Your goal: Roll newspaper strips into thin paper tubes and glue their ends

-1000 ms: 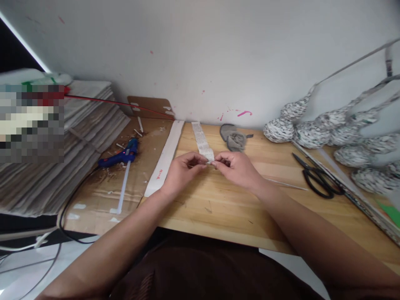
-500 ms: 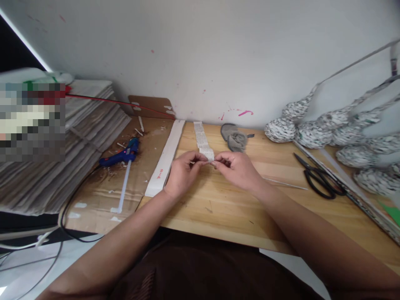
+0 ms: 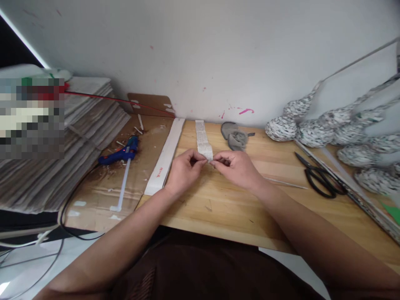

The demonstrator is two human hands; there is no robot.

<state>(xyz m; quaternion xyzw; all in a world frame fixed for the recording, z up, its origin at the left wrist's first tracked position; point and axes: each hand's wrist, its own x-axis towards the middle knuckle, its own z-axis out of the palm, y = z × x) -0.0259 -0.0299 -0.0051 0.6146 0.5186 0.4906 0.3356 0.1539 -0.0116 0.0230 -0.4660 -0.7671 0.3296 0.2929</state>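
Note:
A narrow strip of printed paper (image 3: 203,136) runs from the back of the wooden table towards me. My left hand (image 3: 186,170) pinches the left corner of its near end between thumb and fingers. At the right corner, my right hand (image 3: 235,166) pinches the same end. The strip's near end is raised and curls a little between my fingertips; its far part lies on the wood. A thin stick (image 3: 286,183) rests on the table just right of my right hand. Left of my left hand lies a long white strip (image 3: 165,156) with red marks.
A blue glue gun (image 3: 120,153) sits on cardboard (image 3: 96,198) at the left, beside a tall stack of newspapers (image 3: 71,141). Black scissors (image 3: 318,179) and woven paper gourds (image 3: 281,128) are at the right. A grey cloth item (image 3: 236,136) lies near the wall (image 3: 200,62).
The near end of the paper strip looks flatter and less curled between my fingers. Both hands keep their pinch and have barely moved. The view has shifted slightly.

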